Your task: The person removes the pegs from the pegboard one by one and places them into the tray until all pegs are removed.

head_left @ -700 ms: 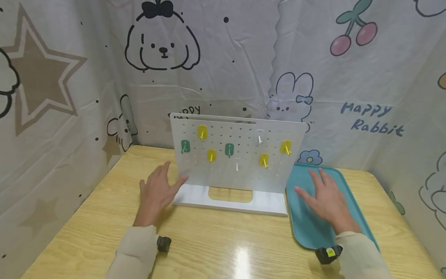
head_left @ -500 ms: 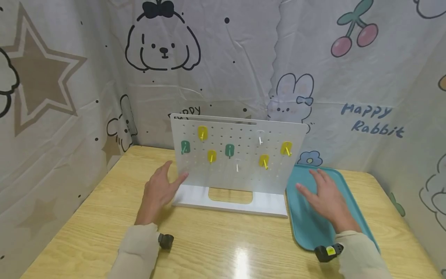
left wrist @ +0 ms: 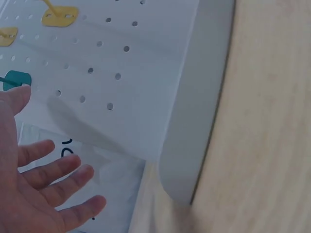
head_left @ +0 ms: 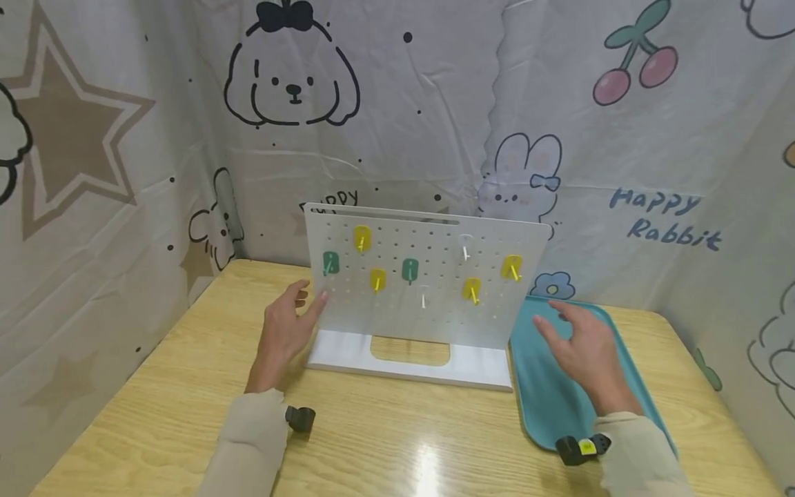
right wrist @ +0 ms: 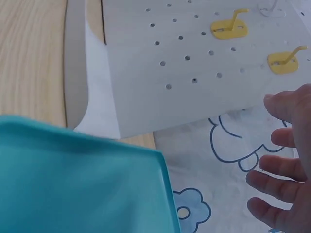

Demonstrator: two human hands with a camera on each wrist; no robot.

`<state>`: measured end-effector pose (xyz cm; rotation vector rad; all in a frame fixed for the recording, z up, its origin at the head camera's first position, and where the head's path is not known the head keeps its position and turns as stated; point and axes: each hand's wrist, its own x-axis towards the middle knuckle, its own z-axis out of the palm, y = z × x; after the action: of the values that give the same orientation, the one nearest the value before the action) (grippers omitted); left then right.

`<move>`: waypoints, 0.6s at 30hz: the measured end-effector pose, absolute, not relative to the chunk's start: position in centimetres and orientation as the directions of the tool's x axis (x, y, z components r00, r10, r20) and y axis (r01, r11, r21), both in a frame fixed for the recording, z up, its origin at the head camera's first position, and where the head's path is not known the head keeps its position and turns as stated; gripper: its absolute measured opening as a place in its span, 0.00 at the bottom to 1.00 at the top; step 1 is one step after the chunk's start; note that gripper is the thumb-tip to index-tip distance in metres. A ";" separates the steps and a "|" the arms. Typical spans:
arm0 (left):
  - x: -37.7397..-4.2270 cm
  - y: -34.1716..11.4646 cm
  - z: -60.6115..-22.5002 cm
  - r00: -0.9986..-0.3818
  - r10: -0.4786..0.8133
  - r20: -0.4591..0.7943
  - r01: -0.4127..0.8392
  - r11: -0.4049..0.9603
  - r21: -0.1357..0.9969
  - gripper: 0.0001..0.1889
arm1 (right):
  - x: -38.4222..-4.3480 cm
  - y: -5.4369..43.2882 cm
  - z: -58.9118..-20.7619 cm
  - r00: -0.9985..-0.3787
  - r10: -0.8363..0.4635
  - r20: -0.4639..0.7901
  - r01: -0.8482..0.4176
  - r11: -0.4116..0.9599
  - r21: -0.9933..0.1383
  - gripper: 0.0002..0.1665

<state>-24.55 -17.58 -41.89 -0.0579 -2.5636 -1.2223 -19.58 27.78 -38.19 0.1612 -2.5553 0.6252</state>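
Had the white pegboard (head_left: 350, 314) standing upright on the wooden table (head_left: 373, 442), just left of the blue tray (head_left: 543, 414). The left hand (head_left: 287, 330) and right hand (head_left: 586, 348) flanked it, both loose, grasping nothing; I couldn't tell if the left one touched the board's edge. Looked to me like a lining-up step, and I figured the next move called for closing in evenly on both sides. The hooks (head_left: 470, 287) pointed my way; the long axis ran left-right, right end slightly nearer.
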 end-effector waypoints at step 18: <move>-25.9 -16.6 -41.9 -0.908 -0.162 0.387 0.247 0.539 0.805 0.22 | -20.1 26.3 -37.3 -0.776 0.106 0.622 -0.302 0.803 -0.514 0.15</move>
<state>-25.92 -16.57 -41.95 -0.0696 -2.3616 -1.3303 -20.06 26.30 -37.28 0.1435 -2.3280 0.8085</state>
